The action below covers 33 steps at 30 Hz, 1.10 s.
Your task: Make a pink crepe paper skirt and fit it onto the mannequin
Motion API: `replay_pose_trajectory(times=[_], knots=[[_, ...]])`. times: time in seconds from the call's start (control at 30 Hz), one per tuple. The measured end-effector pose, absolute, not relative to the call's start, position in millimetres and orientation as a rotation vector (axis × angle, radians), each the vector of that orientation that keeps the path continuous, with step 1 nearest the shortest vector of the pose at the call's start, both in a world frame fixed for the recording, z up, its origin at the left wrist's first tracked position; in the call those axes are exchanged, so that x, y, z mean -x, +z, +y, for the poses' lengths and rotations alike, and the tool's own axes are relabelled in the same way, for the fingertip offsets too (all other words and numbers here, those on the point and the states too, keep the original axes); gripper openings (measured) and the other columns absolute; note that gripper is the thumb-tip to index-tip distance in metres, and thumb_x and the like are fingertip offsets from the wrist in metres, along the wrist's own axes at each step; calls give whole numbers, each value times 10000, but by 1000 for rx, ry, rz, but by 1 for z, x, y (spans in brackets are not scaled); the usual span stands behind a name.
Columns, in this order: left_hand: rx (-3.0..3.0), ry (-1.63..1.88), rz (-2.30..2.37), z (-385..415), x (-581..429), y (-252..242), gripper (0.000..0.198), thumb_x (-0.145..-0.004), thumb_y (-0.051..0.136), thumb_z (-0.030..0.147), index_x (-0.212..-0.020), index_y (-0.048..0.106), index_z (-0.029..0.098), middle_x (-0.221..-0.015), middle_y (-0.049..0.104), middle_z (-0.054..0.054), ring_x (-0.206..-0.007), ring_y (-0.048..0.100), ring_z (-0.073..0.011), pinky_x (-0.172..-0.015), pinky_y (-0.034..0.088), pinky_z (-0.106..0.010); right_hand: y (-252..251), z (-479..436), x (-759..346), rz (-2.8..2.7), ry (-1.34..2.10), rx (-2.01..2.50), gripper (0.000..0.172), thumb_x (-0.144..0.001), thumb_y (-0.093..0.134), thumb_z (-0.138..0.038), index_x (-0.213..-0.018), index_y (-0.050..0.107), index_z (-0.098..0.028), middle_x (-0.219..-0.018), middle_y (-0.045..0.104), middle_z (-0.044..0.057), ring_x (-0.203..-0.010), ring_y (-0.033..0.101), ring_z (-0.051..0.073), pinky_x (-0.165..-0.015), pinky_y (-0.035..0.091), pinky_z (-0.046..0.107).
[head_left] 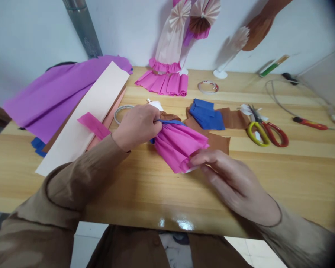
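Observation:
A small doll figure in a pleated pink crepe-paper skirt [178,145] lies on the wooden table [281,167], with a blue paper band at its waist. My left hand [138,126] is closed around the waist, pinching the blue band. My right hand [225,175] pinches the skirt's lower hem, where a white edge shows. The doll's white top pokes out behind my left hand.
Purple paper [58,93], a cream sheet [92,108] and a pink strip [94,125] lie at the left. Tape rolls [119,111], folded blue paper [206,113], brown scraps [234,118], scissors [267,133], a red-handled tool [309,123] and a cable sit behind. Paper dresses [170,48] stand against the wall.

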<state>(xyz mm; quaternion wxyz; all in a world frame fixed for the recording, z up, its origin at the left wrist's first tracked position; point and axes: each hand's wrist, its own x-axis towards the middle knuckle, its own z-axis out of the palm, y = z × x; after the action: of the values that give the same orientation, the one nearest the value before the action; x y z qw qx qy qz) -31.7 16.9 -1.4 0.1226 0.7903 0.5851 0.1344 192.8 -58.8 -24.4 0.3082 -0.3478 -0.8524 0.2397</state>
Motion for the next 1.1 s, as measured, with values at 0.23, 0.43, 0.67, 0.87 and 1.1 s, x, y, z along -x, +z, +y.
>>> replay_pose_trajectory(times=[0.23, 0.43, 0.67, 0.87, 1.1], knots=[[-2290, 377, 1675, 19, 32, -1, 171, -707, 496, 145, -544, 542, 173, -531, 475, -2, -564, 414, -136, -572, 263, -302, -26, -48, -187, -2390, 446, 946, 271, -903, 395, -26, -1084, 536, -171, -926, 713, 87, -810, 709, 181, -657, 574, 274], [-2344, 358, 1679, 19, 34, -4, 182, -730, 483, 148, -589, 597, 162, -580, 556, -37, -578, 453, -152, -582, 277, -311, -16, -55, -184, -2418, 547, 868, 283, -885, 367, 2, -980, 557, -186, -873, 698, 53, -820, 699, 148, -700, 574, 248], [-2329, 368, 1707, 18, 35, -5, 187, -738, 474, 169, -579, 572, 170, -585, 545, -37, -568, 425, -149, -571, 246, -313, -18, -60, -188, -2399, 563, 926, 312, -866, 390, 1, -1055, 522, -209, -930, 722, 60, -896, 721, 161, -729, 597, 259], [-2320, 409, 1676, 17, 37, -3, 188, -717, 475, 158, -531, 473, 182, -539, 460, -10, -550, 361, -135, -562, 232, -308, -20, -55, -190, -2451, 544, 756, 259, -902, 406, -30, -1016, 556, -209, -975, 724, 78, -968, 706, 189, -784, 598, 316], [-2331, 404, 1679, 16, 36, -2, 191, -727, 476, 154, -538, 488, 181, -547, 484, -11, -562, 397, -140, -571, 248, -307, -25, -50, -186, -2593, 431, 972, 248, -989, 392, -209, -868, 606, -175, -843, 660, 94, -737, 644, 194, -635, 549, 320]])
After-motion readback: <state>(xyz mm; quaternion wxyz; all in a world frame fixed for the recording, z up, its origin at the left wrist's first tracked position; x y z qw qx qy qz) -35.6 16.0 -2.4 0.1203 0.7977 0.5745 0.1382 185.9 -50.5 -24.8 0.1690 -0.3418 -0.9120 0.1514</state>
